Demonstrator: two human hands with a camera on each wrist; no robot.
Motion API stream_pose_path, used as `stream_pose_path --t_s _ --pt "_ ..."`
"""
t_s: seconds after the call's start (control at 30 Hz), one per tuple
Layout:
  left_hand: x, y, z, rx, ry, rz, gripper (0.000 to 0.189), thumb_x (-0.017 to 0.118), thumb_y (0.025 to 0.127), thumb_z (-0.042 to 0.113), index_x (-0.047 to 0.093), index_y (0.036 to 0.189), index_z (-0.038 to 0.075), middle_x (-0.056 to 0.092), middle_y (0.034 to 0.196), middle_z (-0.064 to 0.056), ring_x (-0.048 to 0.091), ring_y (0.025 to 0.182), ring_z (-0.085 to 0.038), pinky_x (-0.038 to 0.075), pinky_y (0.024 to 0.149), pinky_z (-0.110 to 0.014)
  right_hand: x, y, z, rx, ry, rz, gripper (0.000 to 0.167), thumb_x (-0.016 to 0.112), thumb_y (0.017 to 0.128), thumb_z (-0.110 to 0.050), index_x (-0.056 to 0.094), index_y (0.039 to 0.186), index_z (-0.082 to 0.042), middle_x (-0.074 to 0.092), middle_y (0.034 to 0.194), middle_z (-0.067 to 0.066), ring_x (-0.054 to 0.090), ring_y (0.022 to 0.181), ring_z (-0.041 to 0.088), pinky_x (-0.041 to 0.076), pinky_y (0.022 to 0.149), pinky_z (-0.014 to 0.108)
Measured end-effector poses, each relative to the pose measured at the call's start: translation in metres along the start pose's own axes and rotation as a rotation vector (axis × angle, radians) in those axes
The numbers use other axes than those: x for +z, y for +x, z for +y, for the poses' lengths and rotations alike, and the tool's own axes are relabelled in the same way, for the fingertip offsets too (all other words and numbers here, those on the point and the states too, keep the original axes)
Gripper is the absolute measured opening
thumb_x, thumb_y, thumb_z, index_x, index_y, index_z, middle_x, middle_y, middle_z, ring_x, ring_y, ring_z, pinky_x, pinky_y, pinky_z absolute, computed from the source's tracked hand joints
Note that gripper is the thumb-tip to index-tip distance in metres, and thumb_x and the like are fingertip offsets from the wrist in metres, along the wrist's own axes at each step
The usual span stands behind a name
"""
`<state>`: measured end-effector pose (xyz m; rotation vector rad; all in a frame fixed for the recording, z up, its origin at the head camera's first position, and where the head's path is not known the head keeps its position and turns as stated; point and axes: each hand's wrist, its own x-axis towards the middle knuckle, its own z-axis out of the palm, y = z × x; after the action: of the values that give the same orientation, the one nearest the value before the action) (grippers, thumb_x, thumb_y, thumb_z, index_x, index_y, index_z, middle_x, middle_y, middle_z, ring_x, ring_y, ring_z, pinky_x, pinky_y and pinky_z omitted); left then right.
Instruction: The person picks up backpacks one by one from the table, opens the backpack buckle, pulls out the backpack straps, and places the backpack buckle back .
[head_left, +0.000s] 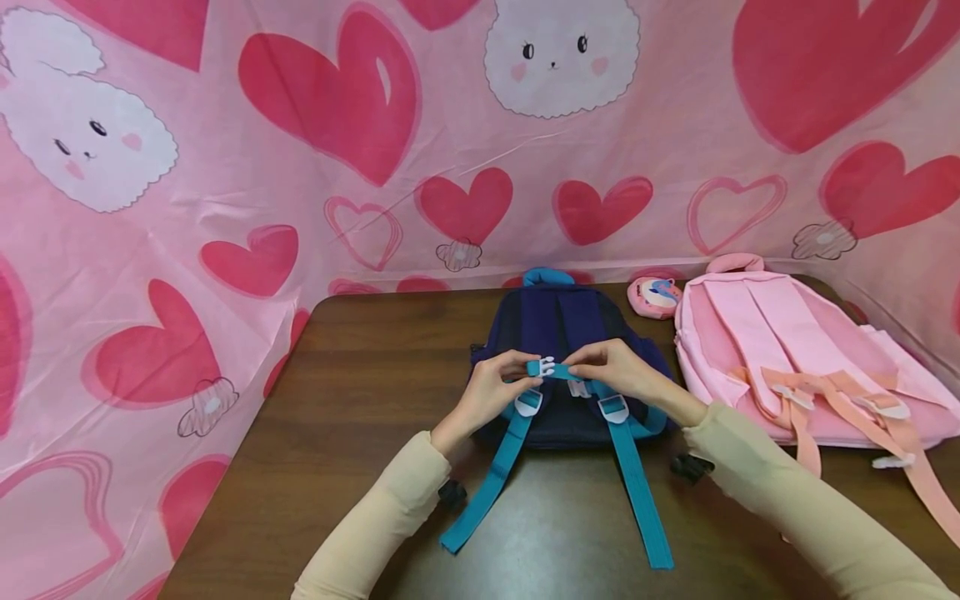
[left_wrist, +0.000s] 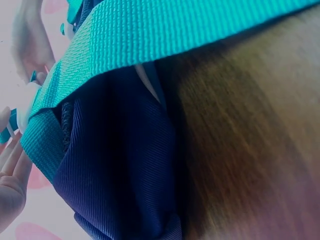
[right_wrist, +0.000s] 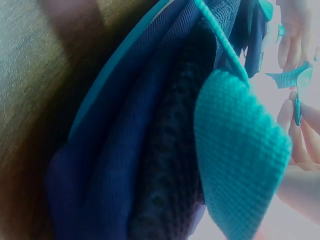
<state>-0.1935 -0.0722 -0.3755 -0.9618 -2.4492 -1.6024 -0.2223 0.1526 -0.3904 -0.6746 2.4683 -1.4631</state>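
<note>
A dark blue backpack (head_left: pixel 525 321) lies on the table with its shoulder straps facing up. Over it, my left hand (head_left: pixel 491 390) pinches the left end of a teal chest strap at a white side-release buckle (head_left: pixel 547 367). From the other side my right hand (head_left: pixel 621 372) pinches the teal webbing (head_left: pixel 562 372) close to that buckle. The buckle's two halves appear joined between the hands. Two teal strap tails (head_left: pixel 637 492) hang from white adjusters (head_left: pixel 613 407) toward the front. In the left wrist view, teal webbing (left_wrist: pixel 150 35) crosses close to the camera, partly hiding the hands.
Right of the blue backpack lies a pink backpack (head_left: pixel 705 333) with peach straps (head_left: pixel 806 442). A small round pink pouch (head_left: pixel 654 297) sits between them at the back. The brown wooden table (head_left: pixel 360 400) ends at a pink heart-patterned cloth (head_left: pixel 300 200) behind and to the left.
</note>
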Motion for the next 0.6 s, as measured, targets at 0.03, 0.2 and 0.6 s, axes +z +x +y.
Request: stream_pose_path --t_s 0.03,0.2,0.6 --pt "0.0001 0.0000 0.0002 -0.001 0.002 -0.002 0.027 0.062 0.078 -0.003 0.058 0.105 -0.007 0.063 0.098 -0.020 0.063 0.084 -0.028 0.050 0.073 -0.029 0.0002 -0.0001 0.0001 0.000 0.001 0.001 0.020 0.058 0.085 -0.013 0.065 0.098 0.001 0.063 0.081 0.009 0.052 0.069 0.027 0.046 0.059 0.030" --pt "0.0010 0.0001 0.0023 -0.014 0.036 -0.016 0.027 0.062 0.079 -0.002 0.058 0.105 -0.006 0.063 0.098 -0.020 0.063 0.084 -0.027 0.050 0.073 -0.031 0.0010 -0.0008 -0.0001 -0.017 0.006 0.002 0.020 0.058 0.086 -0.013 0.066 0.097 0.000 0.064 0.084 0.008 0.052 0.069 0.027 0.047 0.060 0.031" --pt "0.0032 0.0012 0.0018 0.052 0.088 -0.049 0.026 0.062 0.079 -0.002 0.057 0.104 -0.006 0.064 0.093 -0.019 0.063 0.083 -0.027 0.050 0.071 -0.035 0.0026 0.0003 -0.0035 0.006 0.021 -0.008 0.021 0.058 0.085 -0.012 0.065 0.100 0.002 0.064 0.090 0.012 0.053 0.072 0.026 0.048 0.064 0.033"
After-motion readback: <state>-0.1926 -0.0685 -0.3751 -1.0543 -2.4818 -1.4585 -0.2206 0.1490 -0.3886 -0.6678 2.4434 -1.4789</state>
